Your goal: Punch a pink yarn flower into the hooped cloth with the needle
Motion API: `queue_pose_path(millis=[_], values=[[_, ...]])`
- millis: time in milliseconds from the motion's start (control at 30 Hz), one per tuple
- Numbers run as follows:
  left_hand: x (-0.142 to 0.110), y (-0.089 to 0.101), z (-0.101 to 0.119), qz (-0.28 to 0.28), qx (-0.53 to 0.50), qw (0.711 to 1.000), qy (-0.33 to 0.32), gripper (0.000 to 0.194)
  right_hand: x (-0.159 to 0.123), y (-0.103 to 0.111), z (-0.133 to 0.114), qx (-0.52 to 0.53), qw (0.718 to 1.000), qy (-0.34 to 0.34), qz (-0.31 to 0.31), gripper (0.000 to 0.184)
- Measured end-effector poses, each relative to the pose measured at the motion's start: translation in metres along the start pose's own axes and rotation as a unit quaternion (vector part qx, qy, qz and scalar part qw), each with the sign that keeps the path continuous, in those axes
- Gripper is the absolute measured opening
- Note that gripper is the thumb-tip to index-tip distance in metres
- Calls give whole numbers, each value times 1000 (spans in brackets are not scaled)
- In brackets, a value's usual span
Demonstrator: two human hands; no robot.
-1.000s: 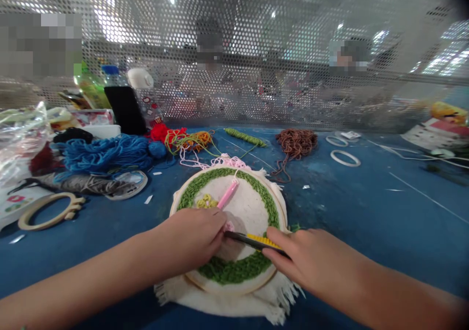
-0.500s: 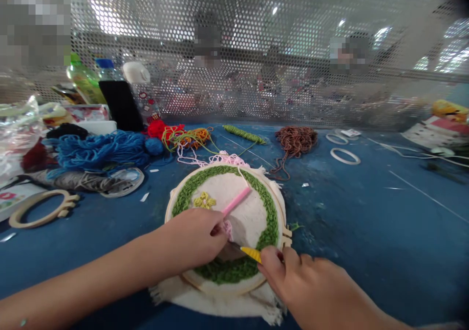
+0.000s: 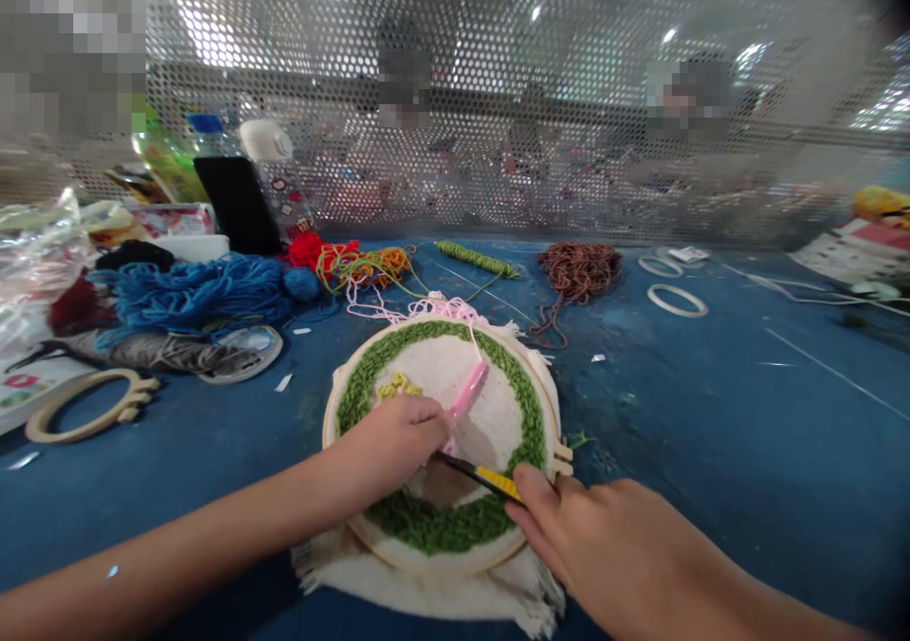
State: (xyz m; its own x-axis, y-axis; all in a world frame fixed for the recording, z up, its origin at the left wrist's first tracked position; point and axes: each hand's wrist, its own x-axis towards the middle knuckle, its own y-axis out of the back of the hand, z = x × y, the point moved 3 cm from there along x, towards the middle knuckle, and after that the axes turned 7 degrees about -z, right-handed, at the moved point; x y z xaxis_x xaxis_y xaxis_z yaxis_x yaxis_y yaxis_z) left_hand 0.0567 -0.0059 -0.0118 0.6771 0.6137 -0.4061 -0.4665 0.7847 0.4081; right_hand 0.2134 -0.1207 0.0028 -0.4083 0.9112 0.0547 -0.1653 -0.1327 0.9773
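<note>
The embroidery hoop point(image 3: 328, 423) lies in front of me on the desk point(image 3: 711, 451), its pale cloth point(image 3: 427, 594) spreading frayed past the near rim. Inside the hoop runs a thick green ring point(image 3: 427, 527) of yarn, with a small yellow flower point(image 3: 399, 385) in the hoop's left half. My left grip point(image 3: 437, 428) is closed round the lower end of a pink tool point(image 3: 469, 390), over the hoop's middle; my right grip point(image 3: 518, 501) is clamped on a yellow-and-black tool point(image 3: 496, 482) reaching in from the hoop's near right.

My left grip and forearm cover part of the green ring and the flower's lower edge. The pink loops point(image 3: 449, 446) beneath my fingers are mostly hidden — where the dark tip ends, I can't tell.
</note>
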Motion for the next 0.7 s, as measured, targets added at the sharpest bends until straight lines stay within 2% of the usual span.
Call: queue_pose_path(millis=[133, 267, 400, 567, 700], values=[[-1, 2, 9, -6, -60, 998, 26, 30, 4, 4, 1, -1, 1000, -11, -22, 6], [-6, 22, 25, 1, -55, 998, 17, 29, 2, 6, -1, -12, 999, 1, -45, 9], [-5, 39, 26, -2, 52, 999, -7, 35, 1, 7, -1, -8, 998, -1, -65, 11], [-4, 54, 24, 48, 209, 976, -24, 32, 4, 15, 17, 94, 986, -42, -129, 18], [-19, 66, 37, 81, 296, 951, -38, 27, 0, 36, 39, 188, 970, -118, -102, 24]])
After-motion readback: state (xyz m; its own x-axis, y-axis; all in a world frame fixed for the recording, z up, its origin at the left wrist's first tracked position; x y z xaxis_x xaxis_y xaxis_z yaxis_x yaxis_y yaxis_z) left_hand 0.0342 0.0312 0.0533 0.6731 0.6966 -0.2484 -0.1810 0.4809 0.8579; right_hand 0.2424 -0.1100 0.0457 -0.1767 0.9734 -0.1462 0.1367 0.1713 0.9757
